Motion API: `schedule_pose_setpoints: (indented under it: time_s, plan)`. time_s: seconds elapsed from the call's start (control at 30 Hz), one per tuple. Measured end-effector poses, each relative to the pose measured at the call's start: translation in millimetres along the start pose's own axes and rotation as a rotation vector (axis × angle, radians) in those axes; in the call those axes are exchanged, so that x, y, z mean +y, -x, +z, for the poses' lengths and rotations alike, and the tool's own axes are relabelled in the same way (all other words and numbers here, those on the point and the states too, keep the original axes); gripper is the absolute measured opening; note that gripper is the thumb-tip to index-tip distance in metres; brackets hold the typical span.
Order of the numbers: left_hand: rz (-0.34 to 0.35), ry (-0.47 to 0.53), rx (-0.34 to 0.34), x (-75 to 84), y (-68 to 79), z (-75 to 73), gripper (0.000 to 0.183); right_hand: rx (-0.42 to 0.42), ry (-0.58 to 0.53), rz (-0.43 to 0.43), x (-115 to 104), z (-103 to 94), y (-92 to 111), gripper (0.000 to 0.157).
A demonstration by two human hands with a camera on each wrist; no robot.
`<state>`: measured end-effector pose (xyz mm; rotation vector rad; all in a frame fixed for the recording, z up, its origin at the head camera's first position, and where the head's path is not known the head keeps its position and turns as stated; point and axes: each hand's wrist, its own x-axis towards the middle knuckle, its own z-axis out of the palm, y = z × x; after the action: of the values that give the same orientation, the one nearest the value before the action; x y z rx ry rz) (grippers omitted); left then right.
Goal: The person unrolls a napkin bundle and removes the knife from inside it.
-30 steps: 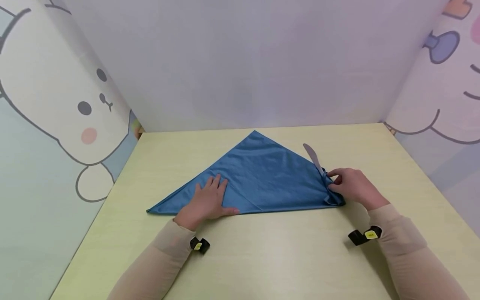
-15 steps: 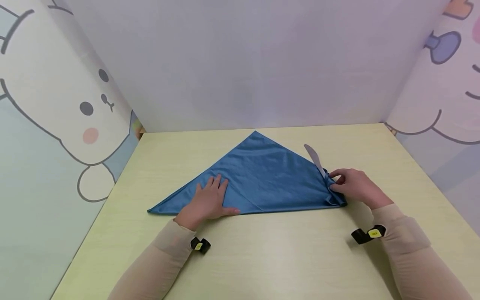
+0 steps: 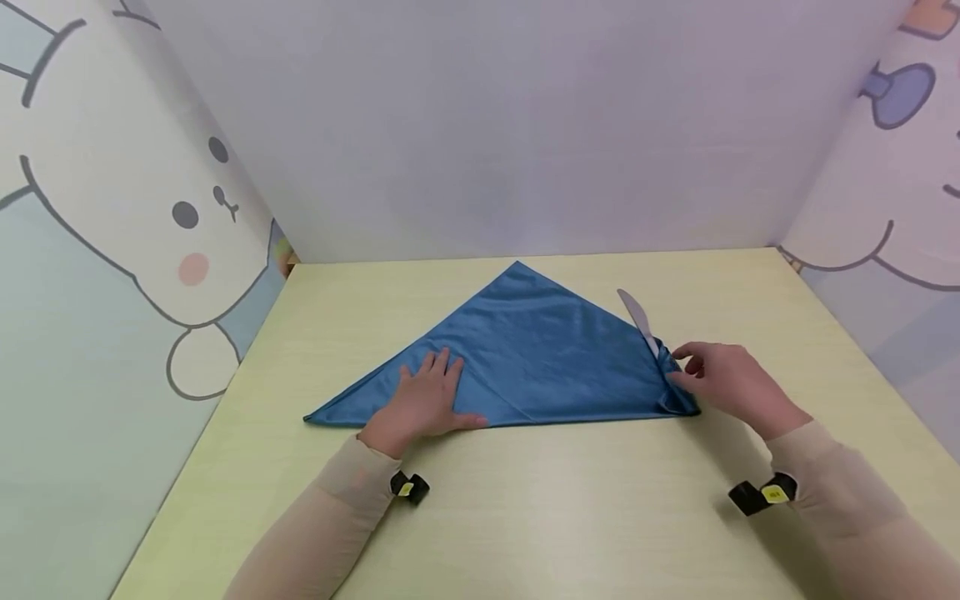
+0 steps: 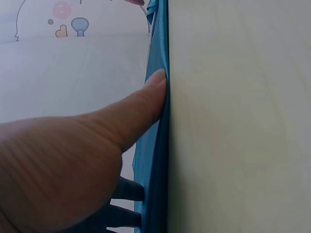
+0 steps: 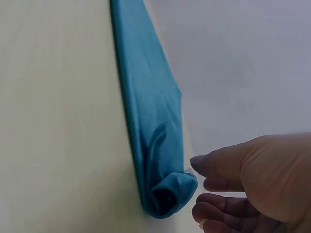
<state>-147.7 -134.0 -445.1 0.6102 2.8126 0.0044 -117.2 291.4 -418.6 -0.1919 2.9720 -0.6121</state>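
Observation:
A blue satiny cloth [image 3: 540,350], folded to a triangle, lies on the table with its point away from me. My left hand [image 3: 423,402] rests flat on its left part, fingers spread; in the left wrist view the thumb [image 4: 141,99] lies along the near folded edge. The right corner is turned into a small roll [image 5: 172,191], hollow at its end. From it sticks a table knife [image 3: 637,318], its blade showing and its handle hidden in the cloth. My right hand [image 3: 731,383] is just beside the roll, fingers loosely bent, with no cloth visible between them.
The pale wooden table [image 3: 555,508] runs up to a plain light back wall [image 3: 480,133]. Side panels with cartoon drawings [image 3: 191,217] stand at left and right. A small black camera [image 3: 757,497] is strapped on each wrist.
My right hand has shifted slightly right, and its fingers have come off the rolled corner. My left hand stays on the cloth. The whole view has drifted a little.

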Motion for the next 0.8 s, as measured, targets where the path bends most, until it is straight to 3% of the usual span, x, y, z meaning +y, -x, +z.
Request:
schedule_pose_setpoints:
  time_s: [0.17,0.47,0.8]
  plan:
    - [-0.012,0.013,-0.004,1.3,1.7,-1.1,0.110,0.038,0.019,-0.058,0.1,10.7,7.1,0.044]
    - [0.002,0.031,-0.001,-1.6,0.1,1.9,0.111,0.081,0.049,-0.079,1.5,23.6,5.4,0.052]
    - [0.008,0.033,0.014,-1.0,0.7,2.0,0.110,0.127,0.104,-0.128,1.0,26.7,5.9,0.042]
